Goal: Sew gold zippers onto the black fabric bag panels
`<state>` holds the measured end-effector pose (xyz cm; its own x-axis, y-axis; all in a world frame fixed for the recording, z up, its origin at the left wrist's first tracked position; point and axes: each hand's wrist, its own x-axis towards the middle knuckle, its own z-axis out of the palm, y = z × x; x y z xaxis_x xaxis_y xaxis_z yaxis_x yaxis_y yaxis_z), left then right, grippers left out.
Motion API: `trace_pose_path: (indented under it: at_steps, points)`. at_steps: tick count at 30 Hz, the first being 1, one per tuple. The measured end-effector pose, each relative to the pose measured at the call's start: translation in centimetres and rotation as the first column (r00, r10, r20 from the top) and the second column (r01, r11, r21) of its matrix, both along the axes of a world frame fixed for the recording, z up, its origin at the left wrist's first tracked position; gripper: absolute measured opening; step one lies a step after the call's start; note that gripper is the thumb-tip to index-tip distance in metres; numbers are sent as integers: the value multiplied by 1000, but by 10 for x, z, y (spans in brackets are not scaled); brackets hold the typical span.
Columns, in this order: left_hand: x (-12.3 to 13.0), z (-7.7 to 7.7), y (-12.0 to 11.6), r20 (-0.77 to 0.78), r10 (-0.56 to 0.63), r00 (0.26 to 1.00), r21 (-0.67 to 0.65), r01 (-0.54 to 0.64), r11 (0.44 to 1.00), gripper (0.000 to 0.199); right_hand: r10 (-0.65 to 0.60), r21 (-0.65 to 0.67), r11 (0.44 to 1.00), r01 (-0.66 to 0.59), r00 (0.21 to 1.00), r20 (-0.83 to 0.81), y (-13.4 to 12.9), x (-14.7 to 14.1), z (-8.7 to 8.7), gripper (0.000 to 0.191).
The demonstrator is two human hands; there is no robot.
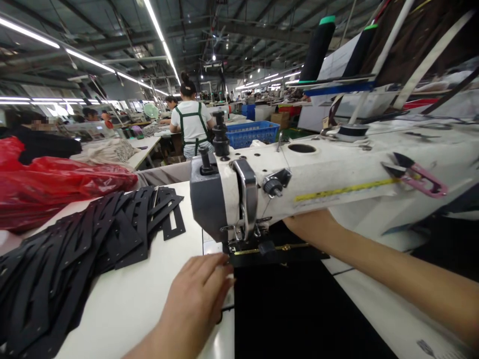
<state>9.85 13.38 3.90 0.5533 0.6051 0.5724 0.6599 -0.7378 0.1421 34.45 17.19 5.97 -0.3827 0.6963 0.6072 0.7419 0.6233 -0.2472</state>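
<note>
Under the head of a white sewing machine (232,199) lies a piece of black fabric (292,309) with a gold-toothed zipper (246,252) across it. My left hand (200,294) is at the left edge of the fabric, just in front of the presser foot. Its fingers are curled and pressed together on that edge, fingertips partly hidden. My right hand (305,224) reaches beneath the machine arm at the far side of the fabric. The machine hides its fingers, so their hold does not show.
Black slotted strips (108,234) lie heaped on the left of the table, beside a red plastic bag (48,182). Pink-handled thread snips (415,174) rest on the machine arm. Thread cones (318,50) stand above. Beyond are a blue crate (252,133) and a person (190,122).
</note>
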Motion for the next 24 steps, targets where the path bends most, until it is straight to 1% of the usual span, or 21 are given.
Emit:
trace_pose_path:
  at_steps: [2, 4, 6, 7, 8, 10, 12, 15, 18, 21, 22, 24]
  points:
    - [-8, -5, 9, -62, -1, 998, 17, 2, 1000, 17, 8, 12, 1000, -9, 999, 54, -12, -5, -3, 30]
    - [-8, -9, 15, -82, -13, 997, -24, 11, 1000, 16, 84, 21, 996, -87, 989, 122, -35, -17, -9, 29]
    - [-4, -7, 17, -70, 29, 997, -84, -35, 996, 16, 153, -7, 988, -154, 971, 182, -53, -33, -15, 26]
    - [-2, -5, 16, -60, 67, 996, -104, -73, 992, 16, 158, -54, 987, -151, 967, 200, -57, -41, -18, 25]
    - [0, -2, 16, -51, 104, 993, -115, -109, 987, 16, 146, -112, 986, -124, 966, 213, -57, -48, -21, 24]
    - [3, 2, 14, -37, 151, 988, -121, -155, 981, 17, 113, -231, 971, -59, 967, 227, -48, -60, -25, 23]
    - [3, 3, 12, -22, 172, 985, -128, -173, 977, 18, 90, -289, 957, -23, 971, 221, -37, -65, -28, 23]
    - [2, -1, 12, 0, 164, 986, -144, -163, 976, 18, 103, -298, 954, -35, 971, 217, -29, -65, -32, 18]
    - [1, -1, 15, 15, 165, 986, -175, -160, 972, 18, 80, -313, 950, -14, 976, 201, -32, -64, -35, 22]
    - [0, 4, 18, 23, 228, 973, -249, -216, 944, 18, 5, -344, 935, 81, 970, 243, -33, -66, -34, 30]
    - [1, 5, 19, 23, 248, 968, -270, -233, 934, 18, 3, -350, 932, 93, 964, 265, -32, -67, -33, 30]
    - [1, 7, 20, 26, 259, 965, -285, -242, 928, 17, 37, -354, 933, 67, 959, 280, -32, -69, -32, 28]
